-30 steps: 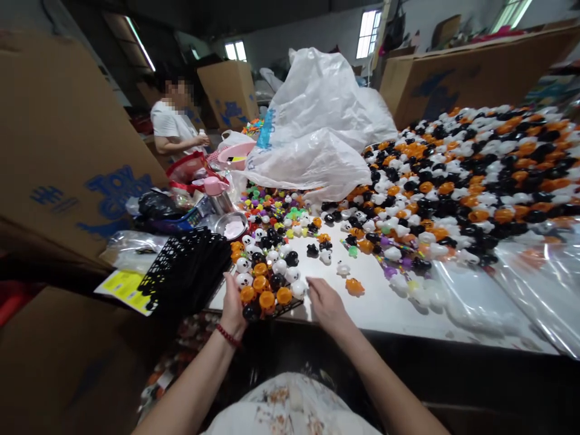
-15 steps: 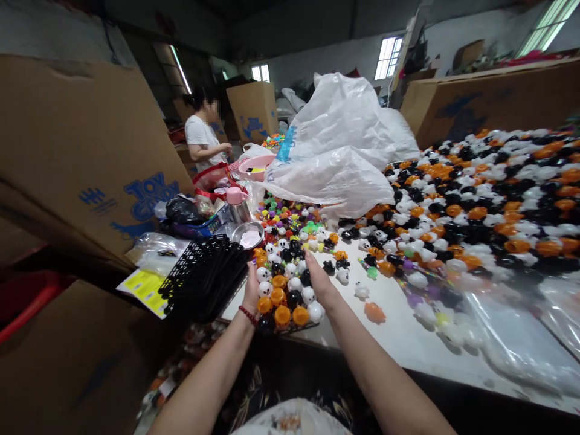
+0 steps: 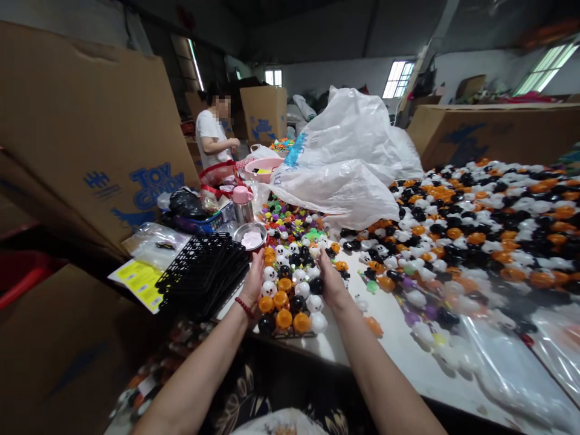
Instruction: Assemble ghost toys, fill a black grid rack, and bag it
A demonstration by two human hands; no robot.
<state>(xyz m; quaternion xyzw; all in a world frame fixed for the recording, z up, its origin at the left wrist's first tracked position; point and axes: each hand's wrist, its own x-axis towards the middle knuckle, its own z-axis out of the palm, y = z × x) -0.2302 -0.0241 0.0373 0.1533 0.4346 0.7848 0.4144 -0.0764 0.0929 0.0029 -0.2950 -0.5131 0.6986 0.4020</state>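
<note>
Between my hands lies a black tray [image 3: 296,336] packed with small plastic toy heads: orange pumpkins [image 3: 284,319], white skull-faced ones [image 3: 269,289] and black ones [image 3: 266,326]. It stands at the table's near edge. My left hand [image 3: 254,279] presses along its left side, a red bead bracelet on the wrist. Along the right side lies my right hand [image 3: 333,281], its fingertips near a white toy at the far right corner. Both hands are closed in on the tray from the sides; part of the fingers is hidden behind the toys.
Stacked black plastic trays [image 3: 199,275] stand left, beside a metal bowl [image 3: 250,237] and a pink-lidded flask [image 3: 243,205]. A big toy heap [image 3: 480,211] covers the right; a white sack [image 3: 348,151] lies behind. A co-worker [image 3: 212,134] stands beyond. Cardboard boxes [image 3: 99,121] flank the table.
The view has tilted and swung slightly. My hands stay at the tray's two sides, and the tray appears to have shifted only a little, if at all.
</note>
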